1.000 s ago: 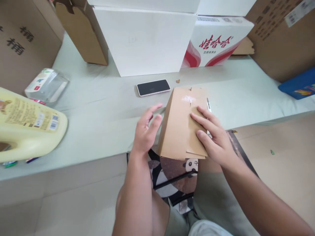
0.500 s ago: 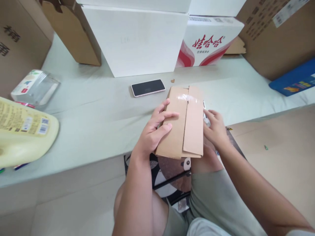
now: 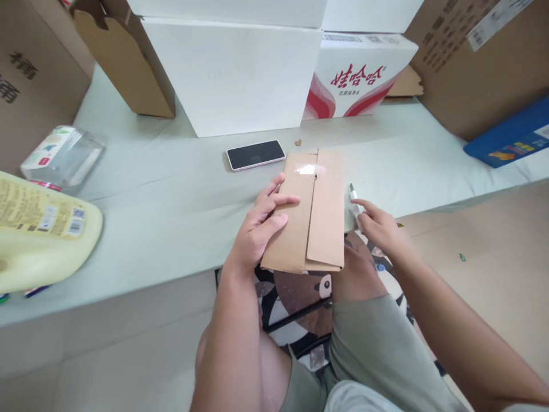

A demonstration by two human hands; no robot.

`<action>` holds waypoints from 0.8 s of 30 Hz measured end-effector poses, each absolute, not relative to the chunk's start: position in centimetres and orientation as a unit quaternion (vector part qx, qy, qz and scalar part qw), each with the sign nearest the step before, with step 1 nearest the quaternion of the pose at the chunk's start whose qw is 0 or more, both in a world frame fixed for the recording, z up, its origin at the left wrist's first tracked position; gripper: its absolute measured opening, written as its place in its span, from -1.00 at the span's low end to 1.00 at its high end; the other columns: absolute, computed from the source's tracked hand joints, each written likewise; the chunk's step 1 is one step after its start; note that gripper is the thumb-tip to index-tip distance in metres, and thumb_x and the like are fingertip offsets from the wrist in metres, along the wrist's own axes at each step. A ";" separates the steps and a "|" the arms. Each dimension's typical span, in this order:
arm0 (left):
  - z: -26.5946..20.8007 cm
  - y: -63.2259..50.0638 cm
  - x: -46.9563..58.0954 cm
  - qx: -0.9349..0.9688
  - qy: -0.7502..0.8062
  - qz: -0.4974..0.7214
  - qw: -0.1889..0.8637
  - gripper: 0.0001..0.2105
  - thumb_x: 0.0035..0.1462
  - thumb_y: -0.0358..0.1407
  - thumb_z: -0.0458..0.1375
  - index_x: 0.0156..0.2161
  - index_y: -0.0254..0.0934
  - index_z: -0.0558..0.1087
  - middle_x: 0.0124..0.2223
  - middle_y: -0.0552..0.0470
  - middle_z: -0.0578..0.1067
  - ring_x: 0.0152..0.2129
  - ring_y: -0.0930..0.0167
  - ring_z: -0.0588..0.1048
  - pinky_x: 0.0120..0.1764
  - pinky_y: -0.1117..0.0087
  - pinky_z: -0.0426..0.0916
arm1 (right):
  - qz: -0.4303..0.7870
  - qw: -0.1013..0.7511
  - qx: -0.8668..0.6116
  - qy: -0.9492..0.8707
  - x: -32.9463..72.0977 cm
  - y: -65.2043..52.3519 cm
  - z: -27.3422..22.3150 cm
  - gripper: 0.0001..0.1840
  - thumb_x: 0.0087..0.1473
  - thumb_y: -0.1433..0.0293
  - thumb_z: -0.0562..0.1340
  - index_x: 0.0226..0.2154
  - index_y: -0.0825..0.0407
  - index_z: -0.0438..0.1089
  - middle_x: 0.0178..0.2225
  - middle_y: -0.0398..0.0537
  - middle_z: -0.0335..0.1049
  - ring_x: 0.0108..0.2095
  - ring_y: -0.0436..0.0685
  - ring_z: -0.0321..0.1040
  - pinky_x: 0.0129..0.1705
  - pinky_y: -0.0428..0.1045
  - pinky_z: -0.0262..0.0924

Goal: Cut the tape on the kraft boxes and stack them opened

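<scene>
A small brown cardboard box (image 3: 326,212) is at the front edge of the cloth-covered table, with clear tape across the far end of its top seam. My left hand (image 3: 263,223) grips its left side, thumb and index finger lying on the top. To the right of the box, my right hand (image 3: 377,226) is closed around what looks like a white utility knife (image 3: 354,197), its grey tip pointing away from me. The index finger lies along the tool, and part of its body is hidden by the fingers. The tool is apart from the box.
A phone (image 3: 256,155) lies just beyond the box. White cartons (image 3: 244,80) and a red-and-white carton (image 3: 355,80) stand behind. On the left are a yellow bottle (image 3: 47,229) and a clear plastic container (image 3: 64,155); at right, a blue box (image 3: 510,140).
My right hand has come away from the box's right side, bringing the white tool into view. The box and my left hand appear slightly further left, partly with the camera's shift.
</scene>
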State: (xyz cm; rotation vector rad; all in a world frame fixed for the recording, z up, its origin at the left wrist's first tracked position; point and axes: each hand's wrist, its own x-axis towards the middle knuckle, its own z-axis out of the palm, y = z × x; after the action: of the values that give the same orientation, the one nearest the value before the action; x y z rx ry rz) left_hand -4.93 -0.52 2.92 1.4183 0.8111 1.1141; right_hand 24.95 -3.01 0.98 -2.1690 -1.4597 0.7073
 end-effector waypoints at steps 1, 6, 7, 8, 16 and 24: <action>2.9 -0.5 -5.0 0.601 0.342 0.470 0.548 -0.76 0.20 -0.20 0.19 -0.06 -0.08 0.61 0.47 0.09 0.23 0.47 0.09 0.08 0.43 -0.08 0.08 | 0.316 0.256 -0.765 -0.499 24.7 -3.2 1.4 -0.50 0.06 0.34 0.09 0.02 0.01 0.52 -0.55 -0.14 0.34 -0.50 0.13 0.33 -0.36 0.05 0.27; 2.7 -0.4 -5.0 0.615 0.339 0.470 0.535 -0.76 0.22 -0.20 0.17 -0.05 -0.09 0.60 0.48 0.07 0.21 0.46 0.09 0.09 0.41 -0.09 0.12 | 0.400 0.537 -0.548 -0.501 23.0 -4.6 4.1 -0.57 0.01 0.23 0.13 -0.07 -0.05 0.46 -0.39 -0.03 0.52 -0.36 0.23 0.52 -0.33 0.14 0.41; 2.7 -0.4 -4.9 0.618 0.337 0.471 0.531 -0.75 0.22 -0.19 0.17 -0.04 -0.09 0.59 0.48 0.06 0.21 0.46 0.09 0.09 0.41 -0.08 0.14 | 0.365 0.575 -0.518 -0.518 22.5 -4.9 4.7 -0.56 0.02 0.24 0.17 -0.02 -0.08 0.43 -0.33 -0.03 0.55 -0.30 0.24 0.55 -0.28 0.15 0.44; 2.6 -0.4 -4.9 0.624 0.336 0.472 0.525 -0.75 0.23 -0.19 0.16 -0.03 -0.10 0.59 0.48 0.04 0.21 0.46 0.09 0.09 0.40 -0.08 0.15 | 0.320 0.598 -0.505 -0.533 22.0 -5.0 5.3 -0.57 0.04 0.27 0.22 0.01 -0.11 0.40 -0.33 -0.06 0.55 -0.27 0.22 0.57 -0.26 0.14 0.45; 2.5 -1.2 -3.4 0.722 0.341 0.440 0.409 -0.66 0.36 -0.08 0.08 0.10 -0.14 0.52 0.49 -0.12 0.16 0.44 0.10 0.13 0.41 -0.04 0.12 | 0.130 0.605 -0.491 -0.613 16.1 -5.4 9.2 -0.77 0.31 0.09 0.22 -0.11 -0.18 0.24 -0.50 -0.26 0.40 -0.59 0.06 0.43 -0.62 -0.04 0.13; 2.3 -1.9 -2.8 0.719 0.347 0.462 0.385 -0.67 0.40 -0.14 0.03 0.12 -0.16 0.50 0.47 -0.13 0.18 0.42 0.14 0.17 0.42 -0.02 0.09 | 0.121 0.459 -0.598 -0.646 15.0 -4.5 8.9 -0.75 0.28 0.11 0.23 -0.15 -0.08 0.35 -0.47 -0.22 0.48 -0.55 0.03 0.39 -0.49 -0.02 0.27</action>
State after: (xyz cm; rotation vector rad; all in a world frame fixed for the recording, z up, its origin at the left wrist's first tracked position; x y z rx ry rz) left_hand -2.78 -1.88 2.28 1.8327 0.8833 1.1775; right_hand 14.97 -4.48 8.85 -1.4720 -1.5917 0.2974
